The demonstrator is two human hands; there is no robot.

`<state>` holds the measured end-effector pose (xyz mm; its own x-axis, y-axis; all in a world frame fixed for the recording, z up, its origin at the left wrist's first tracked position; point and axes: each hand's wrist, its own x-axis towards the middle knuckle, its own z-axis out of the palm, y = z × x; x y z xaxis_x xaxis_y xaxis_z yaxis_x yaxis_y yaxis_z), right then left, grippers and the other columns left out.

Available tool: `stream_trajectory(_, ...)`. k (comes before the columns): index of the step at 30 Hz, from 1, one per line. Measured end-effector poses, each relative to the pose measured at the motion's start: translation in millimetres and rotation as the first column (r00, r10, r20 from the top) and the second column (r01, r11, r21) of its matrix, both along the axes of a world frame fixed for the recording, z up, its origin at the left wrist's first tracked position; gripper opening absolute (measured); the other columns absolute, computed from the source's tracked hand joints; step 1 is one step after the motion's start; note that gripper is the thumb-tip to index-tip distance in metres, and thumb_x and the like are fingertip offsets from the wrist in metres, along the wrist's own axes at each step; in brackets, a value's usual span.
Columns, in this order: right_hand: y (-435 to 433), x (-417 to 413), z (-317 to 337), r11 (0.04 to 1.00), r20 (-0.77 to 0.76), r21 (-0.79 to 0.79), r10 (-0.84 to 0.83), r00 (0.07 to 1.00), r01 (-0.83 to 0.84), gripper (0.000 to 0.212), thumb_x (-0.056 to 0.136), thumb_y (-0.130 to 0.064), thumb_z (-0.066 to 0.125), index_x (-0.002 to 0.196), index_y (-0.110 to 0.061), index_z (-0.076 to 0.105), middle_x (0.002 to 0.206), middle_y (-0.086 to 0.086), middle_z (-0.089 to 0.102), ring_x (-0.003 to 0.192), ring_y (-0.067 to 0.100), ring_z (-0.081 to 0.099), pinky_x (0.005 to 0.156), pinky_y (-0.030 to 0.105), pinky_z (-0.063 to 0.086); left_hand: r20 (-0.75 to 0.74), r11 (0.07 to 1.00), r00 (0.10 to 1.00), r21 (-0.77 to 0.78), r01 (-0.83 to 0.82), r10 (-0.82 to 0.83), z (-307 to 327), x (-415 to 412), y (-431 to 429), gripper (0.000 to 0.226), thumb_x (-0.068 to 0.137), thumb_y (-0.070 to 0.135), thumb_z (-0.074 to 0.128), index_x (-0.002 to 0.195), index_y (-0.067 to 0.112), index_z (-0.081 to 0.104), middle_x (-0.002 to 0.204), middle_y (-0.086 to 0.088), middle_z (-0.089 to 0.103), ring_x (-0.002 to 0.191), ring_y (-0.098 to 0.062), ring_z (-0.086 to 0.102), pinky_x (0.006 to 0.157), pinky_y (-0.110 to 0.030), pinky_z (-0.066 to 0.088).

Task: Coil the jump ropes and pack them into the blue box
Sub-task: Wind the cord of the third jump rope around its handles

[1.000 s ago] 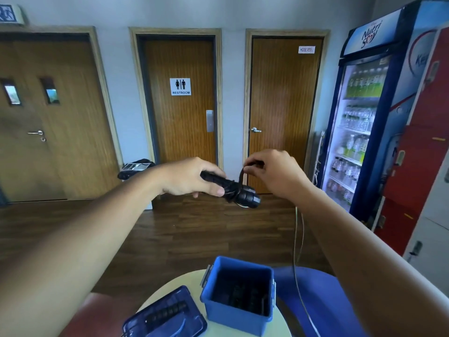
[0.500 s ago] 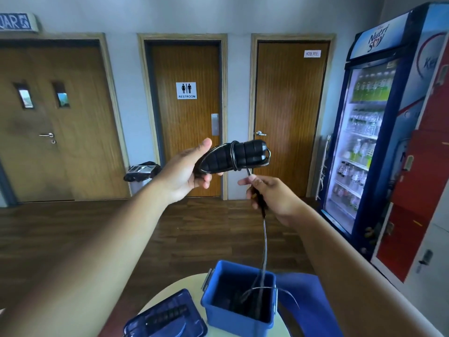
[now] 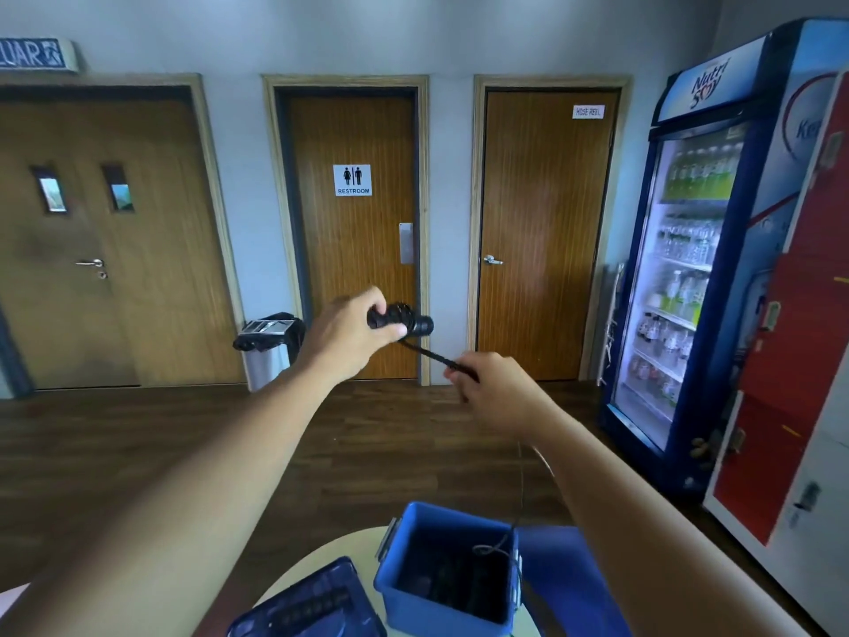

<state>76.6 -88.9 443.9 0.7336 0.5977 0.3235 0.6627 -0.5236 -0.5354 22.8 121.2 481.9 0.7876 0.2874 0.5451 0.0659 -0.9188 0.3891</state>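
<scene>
My left hand grips the black jump rope handles, held out at chest height with cord wound round them. A taut length of black cord runs down and right from the handles to my right hand, which pinches it. From that hand the thin cord trails down into the open blue box, which stands on a round pale table below my arms. Dark rope lies inside the box.
The box's dark blue lid lies on the table left of the box. A blue chair seat is to its right. A drinks fridge and red lockers stand on the right, a bin by the restroom door.
My left hand has lowered and turned the handles. My right hand has swung from directly below the handles out to the lower right, drawing the cord taut on a slant.
</scene>
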Motion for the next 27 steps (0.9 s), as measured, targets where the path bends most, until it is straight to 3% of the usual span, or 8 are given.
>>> stream_trajectory(3, 0.5, -5.9, 24.4, 0.999, 0.218, -0.027, -0.014, 0.976, 0.021, 0.023, 0.107, -0.025, 0.042, 0.109, -0.017, 0.063, 0.084, -0.001, 0.065, 0.072, 0.013, 0.063, 0.065, 0.03, 0.055, -0.126, 0.989, 0.983, -0.076, 0.128, -0.137, -2.0, 0.2, 6.6, 0.028, 0.082, 0.057, 0.074, 0.092, 0.033, 0.066, 0.081, 0.006, 0.068, 0.075, -0.019, 0.065, 0.059, -0.032, 0.045)
stream_trajectory(7, -3.3, -6.2, 53.2, 0.997, 0.341, 0.079, -0.014, 0.94, -0.014, 0.024, 0.107, -0.022, 0.043, 0.117, -0.018, 0.065, 0.086, -0.001, 0.067, 0.076, 0.012, 0.064, 0.07, 0.029, 0.054, -0.195, 0.852, 0.886, -0.421, 0.312, -0.42, 9.8, -12.1, 4.0, 0.038, 0.067, 0.06, 0.08, 0.091, 0.031, 0.075, 0.085, 0.002, 0.069, 0.066, -0.015, 0.056, 0.063, -0.032, 0.043)
stream_trajectory(12, -9.0, 3.8, 65.9, 0.966, 0.221, 0.228, 0.074, 0.973, -0.125, 0.018, 0.101, -0.027, 0.056, 0.112, -0.022, 0.07, 0.092, -0.008, 0.071, 0.087, 0.0, 0.064, 0.074, 0.009, 0.047, -0.088, 0.532, 0.691, -0.709, 0.463, -0.718, 21.6, -33.6, 0.6, 0.03, 0.093, 0.038, 0.059, 0.101, 0.009, 0.065, 0.068, 0.006, 0.065, 0.051, -0.008, 0.047, 0.045, -0.019, 0.032)
stream_trajectory(14, -9.6, 7.0, 64.6, 0.936, 0.117, 0.321, 0.11, 0.987, -0.142, 0.017, 0.097, -0.029, 0.062, 0.103, -0.018, 0.073, 0.093, -0.008, 0.071, 0.086, 0.0, 0.064, 0.077, 0.013, 0.047, 0.014, 0.402, 0.628, -0.756, 0.516, -0.778, 23.1, -38.8, 3.1, 0.037, 0.095, 0.045, 0.059, 0.101, 0.009, 0.062, 0.064, 0.004, 0.063, 0.046, -0.008, 0.047, 0.043, -0.019, 0.031)
stream_trajectory(16, -9.3, 6.8, 57.3, 0.891, -0.002, 0.399, 0.238, 0.971, -0.217, 0.015, 0.094, -0.019, 0.066, 0.096, -0.006, 0.071, 0.091, 0.0, 0.072, 0.085, 0.005, 0.066, 0.078, 0.021, 0.05, 0.124, 0.308, 0.62, -0.782, 0.542, -0.775, 24.5, -39.6, 6.3, 0.049, 0.082, 0.059, 0.071, 0.096, 0.013, 0.066, 0.067, -0.004, 0.06, 0.044, -0.011, 0.048, 0.041, -0.019, 0.033)
stream_trajectory(18, -4.7, 2.4, 45.7, 0.833, -0.086, 0.455, 0.392, 0.916, -0.314, 0.01, 0.094, 0.001, 0.06, 0.091, -0.005, 0.067, 0.084, 0.001, 0.069, 0.074, 0.005, 0.065, 0.069, 0.021, 0.05, 0.207, 0.249, 0.634, -0.795, 0.552, -0.745, 27.1, -39.9, 7.9, 0.054, 0.079, 0.067, 0.068, 0.093, 0.014, 0.068, 0.072, -0.013, 0.059, 0.043, -0.013, 0.049, 0.041, -0.02, 0.035)
stream_trajectory(22, 20.4, -17.4, 25.0, 0.867, -0.135, 0.457, 0.291, 0.947, -0.201, 0.026, 0.109, -0.023, 0.037, 0.11, -0.019, 0.063, 0.078, -0.006, 0.064, 0.054, 0.001, 0.051, 0.053, 0.018, 0.041, 0.366, 0.149, 0.766, -0.848, 0.508, -0.528, 36.0, -42.9, -1.3, 0.063, 0.084, 0.062, 0.06, 0.114, 0.006, 0.059, 0.093, -0.026, 0.054, 0.05, -0.017, 0.05, 0.043, -0.021, 0.039)
stream_trajectory(27, 42.9, -26.5, 4.0, 0.943, -0.153, 0.296, 0.205, 0.967, -0.153, 0.036, 0.109, -0.033, 0.035, 0.139, -0.019, 0.046, 0.079, -0.004, 0.066, 0.056, -0.004, 0.057, 0.06, 0.017, 0.041, 0.389, 0.29, 0.893, -0.849, 0.442, -0.225, 34.5, -36.9, -17.1, 0.043, 0.088, 0.053, 0.067, 0.101, 0.011, 0.065, 0.089, -0.021, 0.067, 0.06, -0.019, 0.06, 0.059, -0.028, 0.054)
